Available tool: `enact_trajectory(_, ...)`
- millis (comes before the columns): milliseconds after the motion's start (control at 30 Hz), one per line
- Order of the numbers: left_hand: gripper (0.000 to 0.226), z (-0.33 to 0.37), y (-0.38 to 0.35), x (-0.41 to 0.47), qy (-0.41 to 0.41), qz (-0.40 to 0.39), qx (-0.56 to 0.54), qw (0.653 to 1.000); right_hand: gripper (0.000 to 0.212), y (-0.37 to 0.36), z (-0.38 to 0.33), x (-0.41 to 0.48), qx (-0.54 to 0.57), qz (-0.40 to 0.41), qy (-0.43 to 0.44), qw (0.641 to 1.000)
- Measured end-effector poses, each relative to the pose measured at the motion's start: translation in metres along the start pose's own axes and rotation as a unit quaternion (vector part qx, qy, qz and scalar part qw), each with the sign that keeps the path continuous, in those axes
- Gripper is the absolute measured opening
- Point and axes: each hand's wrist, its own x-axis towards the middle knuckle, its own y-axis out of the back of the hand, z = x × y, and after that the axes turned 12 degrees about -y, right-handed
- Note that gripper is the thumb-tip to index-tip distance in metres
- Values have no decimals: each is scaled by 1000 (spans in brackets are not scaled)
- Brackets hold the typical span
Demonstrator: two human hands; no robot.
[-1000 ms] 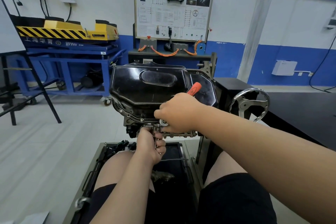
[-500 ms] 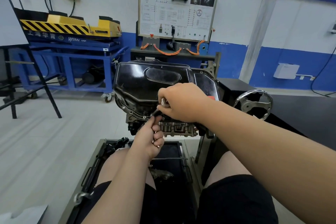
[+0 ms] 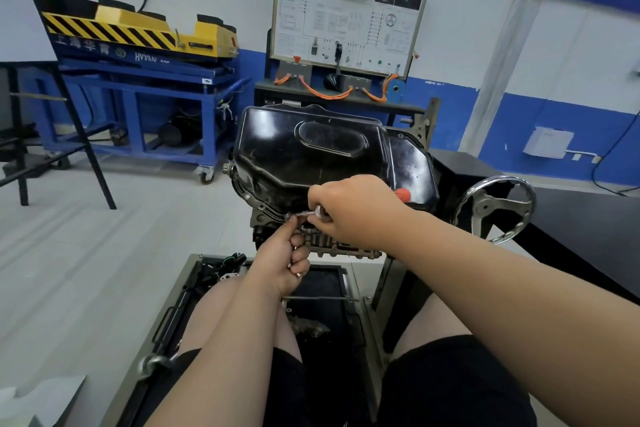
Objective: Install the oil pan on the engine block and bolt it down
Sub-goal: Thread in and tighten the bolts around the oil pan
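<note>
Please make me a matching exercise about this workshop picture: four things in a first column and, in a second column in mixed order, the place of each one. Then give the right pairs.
Things
1. glossy black metal oil pan
2. round chrome handwheel
3. yellow machine with black stripes
4. metal ratchet with orange handle

Places
A. on the blue wheeled cart, back left
B. in the grip of the right hand
C. on the grey engine block, centre
D. right of the engine block

Pairs: 1-C, 2-D, 3-A, 4-B.
</note>
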Motion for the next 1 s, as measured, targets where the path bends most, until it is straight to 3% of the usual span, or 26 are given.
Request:
enact_trajectory(467,18,-3,1,-6,-2,7,12,1000,16,12,-6,-7,-36,-37,19,998)
enact_trajectory(700,25,4,-1,-6,12,12,-32,999,14,20,-24,26,51,-21,-105,993)
enact_trajectory(867,45,14,-7,-13,26,-31,-112,993,39,15,-30,33,18,20,-142,990)
enact_trajectory(1000,49,23,-18,-20,43,-56,-156,985,42,16,-32,33,41,-25,-164,985)
